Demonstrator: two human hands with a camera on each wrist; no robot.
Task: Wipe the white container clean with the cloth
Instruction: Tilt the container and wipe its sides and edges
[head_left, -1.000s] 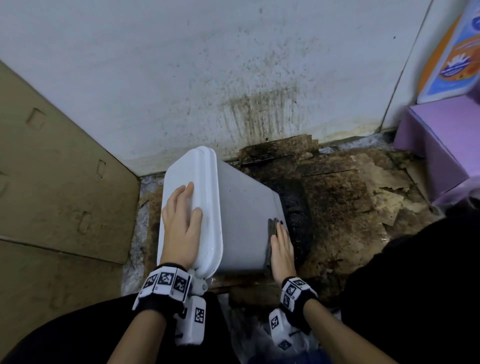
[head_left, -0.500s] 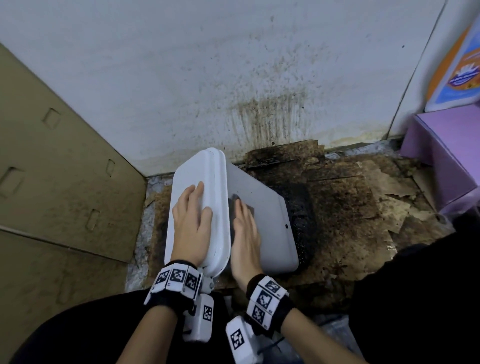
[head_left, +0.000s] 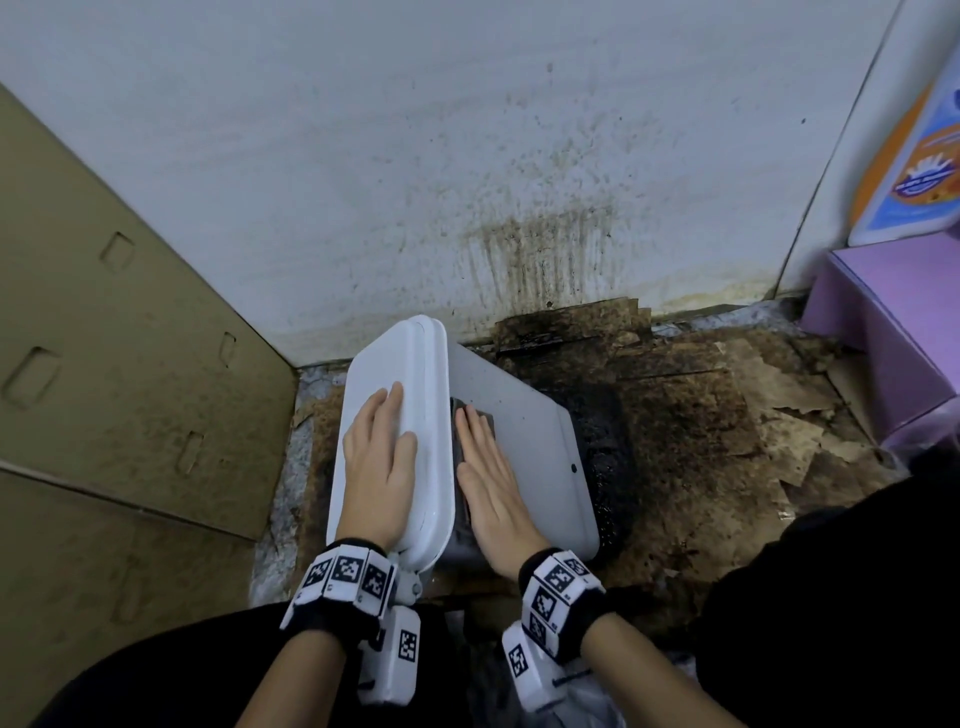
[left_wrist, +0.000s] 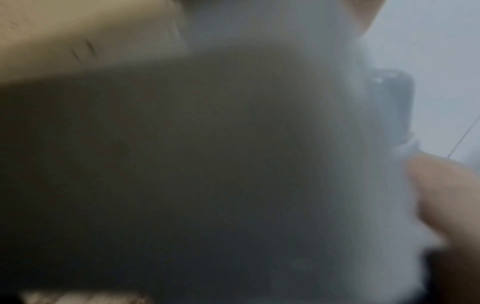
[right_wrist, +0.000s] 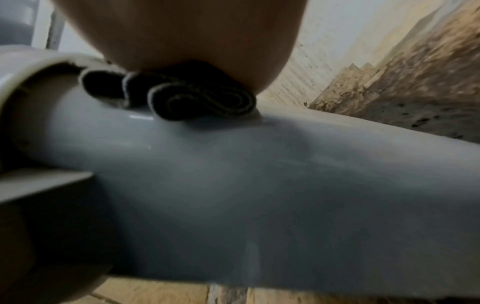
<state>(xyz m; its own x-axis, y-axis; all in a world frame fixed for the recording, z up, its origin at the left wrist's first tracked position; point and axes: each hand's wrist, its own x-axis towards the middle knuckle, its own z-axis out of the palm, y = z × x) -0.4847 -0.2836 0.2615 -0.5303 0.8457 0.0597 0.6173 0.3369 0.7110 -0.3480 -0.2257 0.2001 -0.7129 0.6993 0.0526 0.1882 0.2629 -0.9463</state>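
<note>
The white container (head_left: 524, 457) lies on its side on the dirty floor, its lid (head_left: 415, 374) facing left. My left hand (head_left: 376, 457) rests flat on the lid with straight fingers. My right hand (head_left: 485, 467) presses a dark folded cloth (head_left: 480, 418) flat against the container's upper side, right beside the lid's rim. In the right wrist view the palm sits on the folded cloth (right_wrist: 200, 98) on the grey-white container wall (right_wrist: 259, 174). The left wrist view is blurred and mostly dark; only a fingertip (left_wrist: 441, 185) shows.
A stained white wall (head_left: 467, 156) stands close behind the container. Cardboard panels (head_left: 114, 364) lean at the left. The floor (head_left: 701, 426) to the right is covered with dark grime and torn cardboard. A purple box (head_left: 883, 322) stands at the far right.
My right hand with the cloth has slid from the container's right edge leftward across its side to the lid's rim. The left hand has stayed on the lid.
</note>
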